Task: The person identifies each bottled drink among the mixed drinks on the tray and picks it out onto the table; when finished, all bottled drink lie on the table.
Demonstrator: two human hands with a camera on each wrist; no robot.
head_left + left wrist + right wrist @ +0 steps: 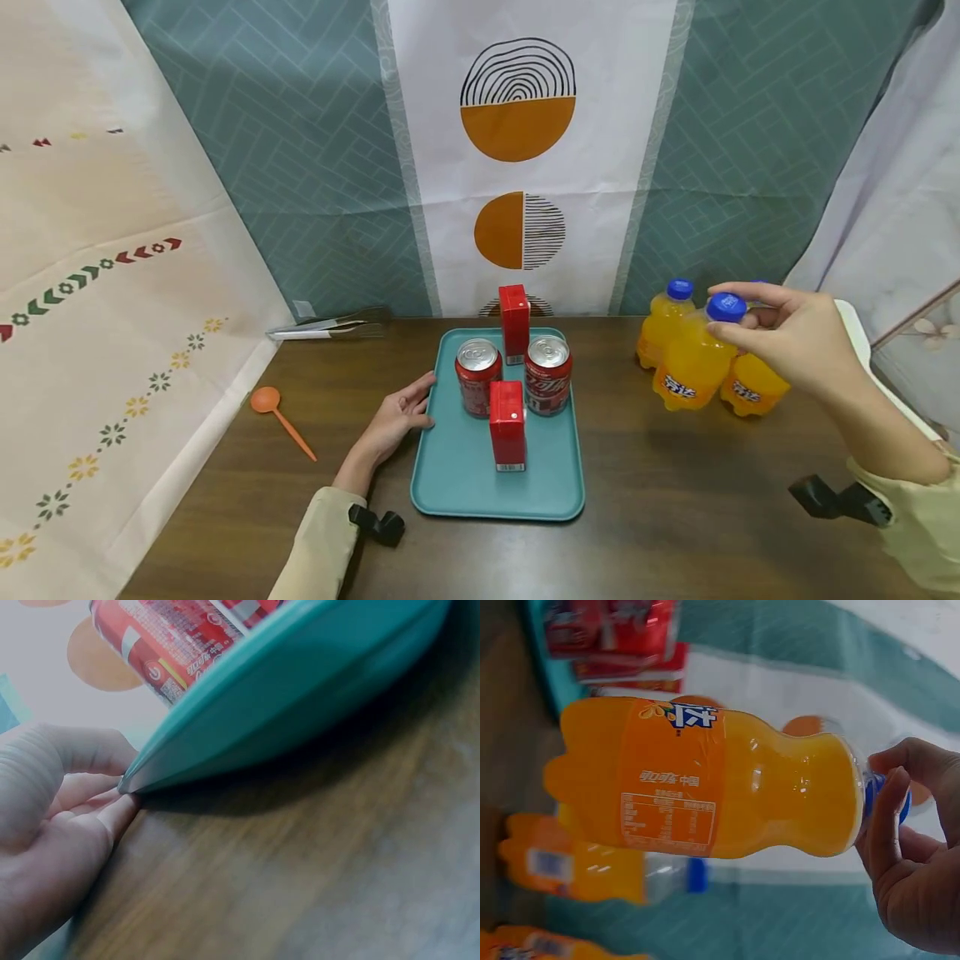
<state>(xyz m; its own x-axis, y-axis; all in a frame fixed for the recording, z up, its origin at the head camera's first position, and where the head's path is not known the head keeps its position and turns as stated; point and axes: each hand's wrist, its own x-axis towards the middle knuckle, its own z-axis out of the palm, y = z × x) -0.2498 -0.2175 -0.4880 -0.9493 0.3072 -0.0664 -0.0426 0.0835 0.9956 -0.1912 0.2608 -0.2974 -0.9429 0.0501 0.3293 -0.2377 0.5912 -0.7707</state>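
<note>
My right hand (798, 333) pinches the blue cap of an orange soda bottle (692, 367), which hangs nearly upright above the table in front of two similar bottles. In the right wrist view this soda bottle (705, 780) fills the middle, with my thumb and fingers at its cap. At the left rim of a teal tray (457, 487), my left hand (390, 425) grips the edge between thumb and fingers, as the left wrist view shows. On the tray stand two red soda cans (478, 387) (547, 387) and two red boxes (507, 425) (515, 321).
Two more orange soda bottles (663, 325) (753, 385) stand on the right side of the wooden table (637, 517). An orange spoon (266, 400) lies at left. Metal tongs or similar utensils (330, 327) lie near the back left edge. Patterned cloth hangs behind.
</note>
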